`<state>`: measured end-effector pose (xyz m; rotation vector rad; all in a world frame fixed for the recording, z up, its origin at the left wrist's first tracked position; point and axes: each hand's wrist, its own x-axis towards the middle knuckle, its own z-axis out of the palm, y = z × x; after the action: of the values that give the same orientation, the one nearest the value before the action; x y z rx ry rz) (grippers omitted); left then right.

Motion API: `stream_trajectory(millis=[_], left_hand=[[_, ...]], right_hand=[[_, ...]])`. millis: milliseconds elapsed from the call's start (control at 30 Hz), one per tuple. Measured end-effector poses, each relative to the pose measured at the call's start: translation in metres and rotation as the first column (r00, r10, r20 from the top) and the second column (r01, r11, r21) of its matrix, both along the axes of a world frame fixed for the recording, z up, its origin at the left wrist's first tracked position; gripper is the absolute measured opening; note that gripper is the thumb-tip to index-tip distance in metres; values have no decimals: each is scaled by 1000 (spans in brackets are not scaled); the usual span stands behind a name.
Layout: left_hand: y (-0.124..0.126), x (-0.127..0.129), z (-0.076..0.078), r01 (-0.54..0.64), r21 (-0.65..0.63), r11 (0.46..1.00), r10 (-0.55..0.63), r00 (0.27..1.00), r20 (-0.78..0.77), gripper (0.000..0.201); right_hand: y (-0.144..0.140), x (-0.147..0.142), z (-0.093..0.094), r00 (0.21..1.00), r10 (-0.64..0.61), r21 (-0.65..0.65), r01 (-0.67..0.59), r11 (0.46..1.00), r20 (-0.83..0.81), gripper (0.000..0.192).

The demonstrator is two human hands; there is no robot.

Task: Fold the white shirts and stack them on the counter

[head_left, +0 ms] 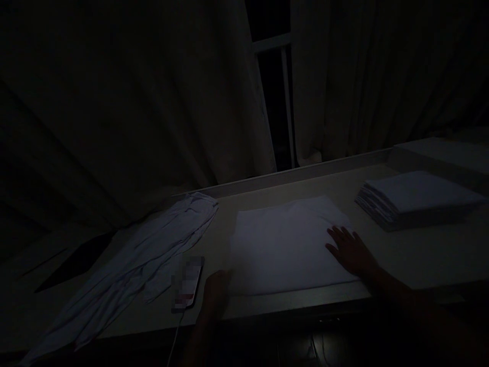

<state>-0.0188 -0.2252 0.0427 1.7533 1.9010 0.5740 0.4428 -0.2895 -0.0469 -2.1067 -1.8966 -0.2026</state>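
A folded white cloth [286, 247] lies flat on the table in front of me, its near edge close to the table's front. My right hand [351, 252] rests palm down on its right side with the fingers spread. At the near left corner, my left hand [217, 286] is closed against the cloth's edge; its fingertips are dark and slightly blurred. Just left of that hand is a phone [189, 283] with a cable running off the front edge.
Loose, crumpled white cloths [141, 260] stretch along the left, hanging toward the front edge. A stack of folded cloths [420, 196] stands at the right. A low ledge [298, 176] and curtains [171, 92] border the table's back. The room is very dark.
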Motion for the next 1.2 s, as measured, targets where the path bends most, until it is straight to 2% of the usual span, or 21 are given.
stream_trajectory(millis=[167,267,400,567,633,733,833,933,1000,1033,1100,1200], left_hand=[[-18,0,-13,-60,91,994,60,998,5,41],[-22,-3,-23,-102,66,993,99,994,51,45],[-24,-13,-32,-47,52,998,43,996,78,57],[-28,-13,-35,-7,70,998,8,1000,-10,56],[-30,-9,-35,18,96,995,-14,999,-44,54],[-29,-6,-39,54,152,987,-38,993,-108,50],[-27,-6,-46,54,190,980,-21,985,-170,48],[-26,-7,-55,46,213,976,6,971,-240,49],[-25,-8,-59,60,226,972,3,963,-270,49],[-26,-7,-60,65,236,970,3,961,-277,48],[-27,-6,-60,61,255,965,15,958,-287,48],[-28,-4,-59,38,256,966,41,954,-296,47]], right_hand=[[0,-1,3,1000,-10,-18,10,1000,-30,69],[0,-4,7,999,-9,-25,8,1000,-37,69],[-1,-5,10,999,10,-13,-10,1000,-33,68],[4,2,12,1000,17,-27,-17,999,-19,68],[8,-7,18,1000,9,-7,-9,1000,-27,69],[15,-55,31,995,58,59,-53,997,-84,69],[18,-146,39,950,251,90,-238,967,-188,71],[22,-242,41,854,434,99,-424,900,-286,71],[24,-284,40,807,485,101,-481,871,-336,69],[25,-295,40,793,497,99,-496,863,-352,68],[25,-296,39,783,503,96,-506,857,-365,69],[20,-258,39,801,487,77,-493,866,-348,74]])
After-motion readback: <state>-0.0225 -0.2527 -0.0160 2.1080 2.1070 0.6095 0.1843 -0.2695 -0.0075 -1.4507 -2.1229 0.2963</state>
